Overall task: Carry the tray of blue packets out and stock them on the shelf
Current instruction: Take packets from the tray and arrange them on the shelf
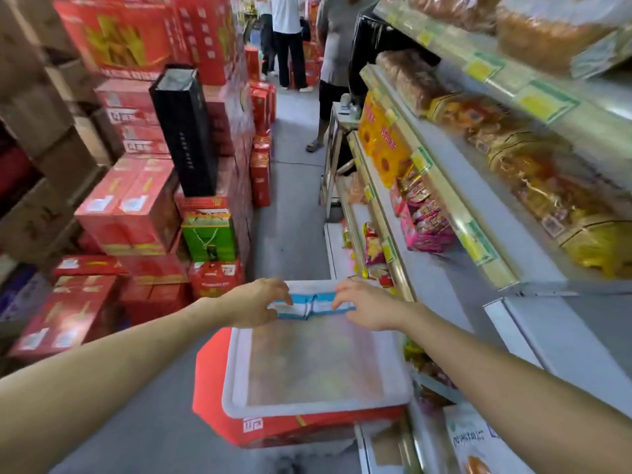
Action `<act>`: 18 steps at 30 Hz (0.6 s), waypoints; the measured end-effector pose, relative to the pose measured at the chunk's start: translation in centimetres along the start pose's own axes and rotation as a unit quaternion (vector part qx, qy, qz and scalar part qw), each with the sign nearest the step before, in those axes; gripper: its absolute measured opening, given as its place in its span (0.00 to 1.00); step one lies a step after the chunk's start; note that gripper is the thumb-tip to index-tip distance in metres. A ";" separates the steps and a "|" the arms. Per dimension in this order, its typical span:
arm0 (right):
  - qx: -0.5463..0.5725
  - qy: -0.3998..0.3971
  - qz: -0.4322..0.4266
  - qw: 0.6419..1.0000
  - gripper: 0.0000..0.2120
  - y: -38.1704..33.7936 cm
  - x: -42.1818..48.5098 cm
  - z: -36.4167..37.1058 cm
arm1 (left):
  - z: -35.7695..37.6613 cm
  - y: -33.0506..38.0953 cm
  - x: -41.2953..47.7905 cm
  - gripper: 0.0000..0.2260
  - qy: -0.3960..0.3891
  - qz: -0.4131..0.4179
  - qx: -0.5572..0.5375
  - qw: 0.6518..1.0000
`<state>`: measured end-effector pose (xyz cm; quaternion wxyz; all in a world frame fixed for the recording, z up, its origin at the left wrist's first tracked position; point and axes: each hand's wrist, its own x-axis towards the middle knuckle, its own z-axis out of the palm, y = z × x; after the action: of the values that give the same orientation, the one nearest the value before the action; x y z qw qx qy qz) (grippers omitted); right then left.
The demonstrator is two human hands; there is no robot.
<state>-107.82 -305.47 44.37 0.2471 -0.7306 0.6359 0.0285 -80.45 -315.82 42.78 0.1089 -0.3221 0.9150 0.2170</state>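
Both your arms reach forward from the lower corners of the frame and meet just below centre. Your left hand (254, 302) is curled round the left end of the blue packets (314, 306), fingers over the top and thumb underneath. Your right hand (367, 304) has its bent fingers closed over the right end of the same bundle. Motion blur softens the fingertips, so you cannot read the exact grip of each finger.

The blue packets are a small blue-and-white bundle at the far end of the tray (236, 371), between your two hands. Whether they still touch the tray bottom is unclear. The tray is white with a raised rim and a pale, bare-looking floor. It sits on top of a red box (212, 381) in the lower middle of the frame, just beside the foot of the shelf (513, 241).

The shelf runs up the right side of the frame in several tiers with yellow and green price tags along the edges. It carries pink snack packs (424, 220) and bagged baked goods.

On the left side of the frame stand stacks of red cartons (136, 206), with a tall black box (184, 131) and a green bag (208, 239) among them. The grey floor (294, 206) of the aisle leads to people (290, 39) standing at the top centre.
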 end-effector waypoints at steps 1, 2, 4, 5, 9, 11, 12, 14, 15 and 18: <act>-0.002 0.014 -0.001 1.000 0.19 0.2 0.3 0.6 | 0.5 -0.1 0.1 0.20 0.003 -0.004 0.015 1.000; -0.005 0.023 0.001 1.000 0.19 0.4 0.5 1.1 | 0.9 -0.2 0.2 0.20 0.011 -0.007 0.035 0.999; -0.012 0.033 0.003 0.999 0.19 0.7 0.9 2.0 | 1.8 -0.2 0.5 0.22 0.028 -0.010 0.081 0.996; -0.024 0.037 0.002 0.999 0.20 0.9 1.0 2.5 | 2.4 -0.2 0.6 0.24 0.029 -0.013 0.101 0.994; -0.114 0.050 -0.017 0.992 0.22 0.9 0.9 3.8 | 4.6 0.2 0.8 0.22 0.041 -0.005 0.162 0.986; -0.126 0.042 -0.019 0.991 0.21 0.9 1.0 4.1 | 5.1 0.3 0.7 0.21 0.046 0.006 0.194 0.980; -0.129 0.033 -0.019 0.991 0.21 1.0 1.0 4.3 | 5.3 0.2 0.7 0.20 0.054 0.009 0.203 0.978; -0.139 0.017 -0.016 0.990 0.20 1.1 1.0 4.6 | 5.5 0.0 1.1 0.22 0.077 0.024 0.198 0.977; -0.144 0.010 -0.015 0.989 0.20 1.2 1.0 4.9 | 5.5 0.1 1.2 0.23 0.084 0.027 0.193 0.977; -0.154 0.015 -0.016 0.988 0.22 1.4 0.9 5.3 | 5.1 0.3 1.7 0.20 0.084 0.015 0.194 0.977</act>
<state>-107.54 -304.30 38.89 0.1229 -0.7704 0.6156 0.1113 -81.68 -314.13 37.81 0.0884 -0.2980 0.9504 0.0094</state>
